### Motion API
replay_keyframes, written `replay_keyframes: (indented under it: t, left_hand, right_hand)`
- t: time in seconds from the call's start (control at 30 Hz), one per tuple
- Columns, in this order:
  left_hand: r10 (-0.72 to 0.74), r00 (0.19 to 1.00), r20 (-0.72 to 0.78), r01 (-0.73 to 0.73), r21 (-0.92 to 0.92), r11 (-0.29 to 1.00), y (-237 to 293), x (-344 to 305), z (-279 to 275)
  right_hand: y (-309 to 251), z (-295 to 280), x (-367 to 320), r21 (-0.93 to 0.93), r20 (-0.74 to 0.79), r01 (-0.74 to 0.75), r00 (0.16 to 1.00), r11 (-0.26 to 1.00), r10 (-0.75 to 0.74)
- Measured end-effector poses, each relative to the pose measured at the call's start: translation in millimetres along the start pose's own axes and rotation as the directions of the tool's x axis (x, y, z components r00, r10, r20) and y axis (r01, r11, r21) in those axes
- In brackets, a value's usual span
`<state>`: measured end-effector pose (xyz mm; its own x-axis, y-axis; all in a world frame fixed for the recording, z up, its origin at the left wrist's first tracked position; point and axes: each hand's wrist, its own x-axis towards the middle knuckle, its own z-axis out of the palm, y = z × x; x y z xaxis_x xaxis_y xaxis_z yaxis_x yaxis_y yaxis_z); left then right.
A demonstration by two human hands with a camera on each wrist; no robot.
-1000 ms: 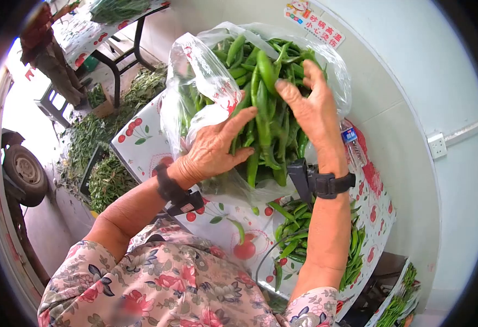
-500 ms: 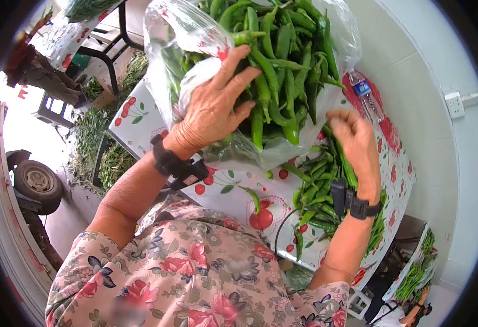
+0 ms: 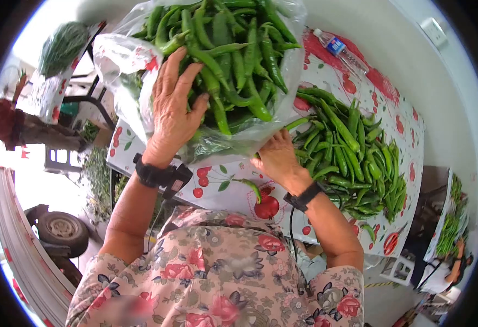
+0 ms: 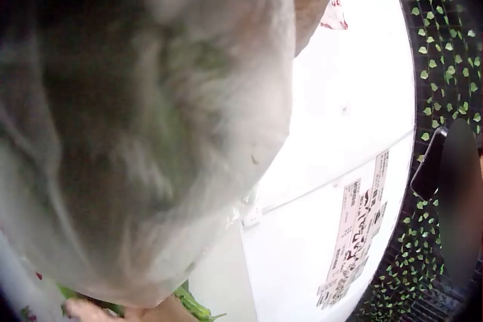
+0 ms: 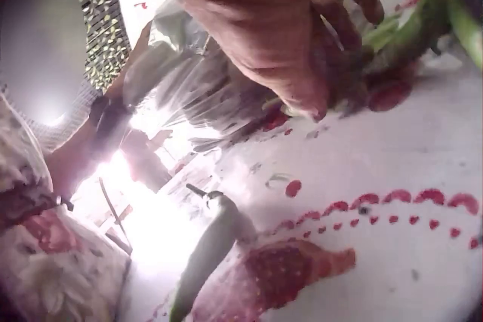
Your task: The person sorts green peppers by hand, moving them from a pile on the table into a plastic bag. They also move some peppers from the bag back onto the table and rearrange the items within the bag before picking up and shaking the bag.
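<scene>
Long green peppers fill a clear plastic bag at the top of the head view. My left hand rests on the peppers and the bag's left rim, fingers spread. Low at the bag's front edge is my right hand, fingers pointing toward the bag and partly hidden. In the right wrist view that hand hangs over the tablecloth with loosely bent fingers, beside a green pepper. The bag fills much of the left wrist view, with fingertips below it.
A pile of loose peppers lies right of the bag on the cherry-print tablecloth. One single pepper lies in front. Behind are a plastic bottle and a red net. Red-handled scissors lie near the right corner.
My right hand has left the peppers in the bag, swung right over the pile, then come back left to the bag's front edge. My left hand stays on the bag. The head view has shifted right.
</scene>
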<state>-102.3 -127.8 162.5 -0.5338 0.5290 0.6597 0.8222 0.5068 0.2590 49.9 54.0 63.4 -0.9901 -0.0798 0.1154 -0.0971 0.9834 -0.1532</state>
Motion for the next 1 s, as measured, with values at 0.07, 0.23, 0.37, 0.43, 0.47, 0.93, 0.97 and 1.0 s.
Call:
replay_keyframes:
  t: [0.07,0.23,0.37,0.43,0.47,0.93,0.97,1.0]
  left_hand:
    - [0.02,1.0,-0.005,-0.02,-0.005,1.0,-1,0,1]
    - [0.038,0.999,-0.018,-0.038,0.017,0.999,-1,-1,3]
    - [0.054,0.998,-0.029,-0.053,0.021,0.998,-2,-1,6]
    - [0.042,0.999,-0.025,-0.041,0.04,0.998,-1,-1,6]
    - [0.046,0.999,-0.022,-0.045,0.036,0.998,-1,0,5]
    - [0.057,0.998,-0.012,-0.056,0.062,0.996,-1,-2,3]
    - [0.06,0.998,-0.02,-0.059,0.057,0.997,-1,-2,4]
    - [0.062,0.998,-0.028,-0.06,0.052,0.997,-1,-2,4]
  right_hand:
    - [6,2,-2,-0.064,0.041,-0.043,0.998,0.997,0.046]
    - [22,-11,-10,-0.054,0.043,-0.164,0.985,0.985,0.166]
    - [27,-28,11,-0.039,0.2,-0.138,0.969,0.99,0.143]
    - [28,-30,22,0.019,0.242,-0.083,0.967,0.996,0.076]
    - [28,-31,25,0.049,0.265,-0.052,0.964,0.997,0.037]
    - [31,-23,28,-0.161,0.341,0.057,0.94,0.985,0.001]
    - [29,-21,26,-0.211,0.337,0.069,0.941,0.975,0.006]
    - [27,-14,21,-0.222,0.264,0.088,0.964,0.971,-0.027]
